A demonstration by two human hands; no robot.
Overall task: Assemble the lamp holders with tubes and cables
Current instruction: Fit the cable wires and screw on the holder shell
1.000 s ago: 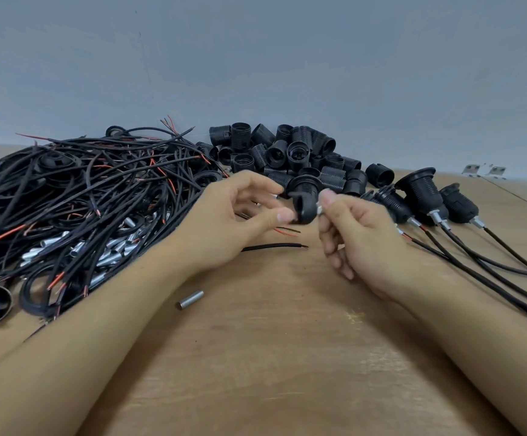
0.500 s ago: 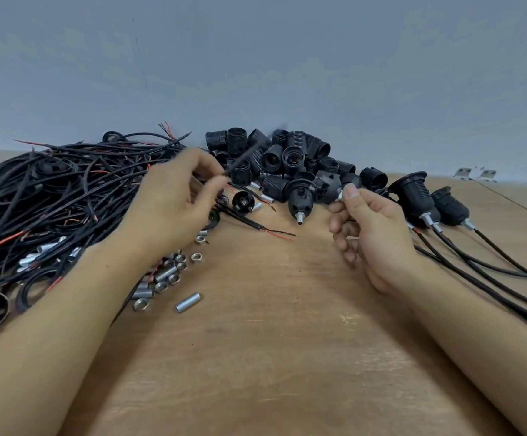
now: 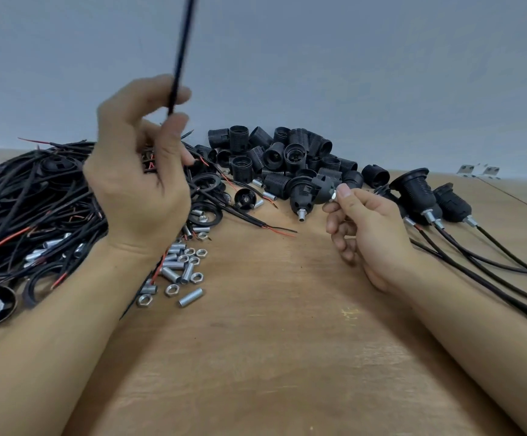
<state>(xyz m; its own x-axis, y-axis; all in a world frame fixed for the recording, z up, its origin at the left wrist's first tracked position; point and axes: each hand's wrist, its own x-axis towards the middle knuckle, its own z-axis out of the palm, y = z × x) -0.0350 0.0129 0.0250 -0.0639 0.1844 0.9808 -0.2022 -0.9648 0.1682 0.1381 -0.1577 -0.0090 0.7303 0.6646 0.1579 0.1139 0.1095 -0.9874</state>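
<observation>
While your left hand (image 3: pixel 139 184) pinches a black cable (image 3: pixel 178 55) and holds it raised at eleven o'clock, your right hand (image 3: pixel 363 228) grips a lamp holder base (image 3: pixel 323 190) by its metal tube end at two o'clock. You look to be at the threading step; next, bring the cable's tip (out of view here) down to the tube mouth. Loose tubes and nuts (image 3: pixel 180 269) lie at nine o'clock, finished holders (image 3: pixel 419 196) at three. Bare table (image 3: pixel 271 357) at six gives room.
</observation>
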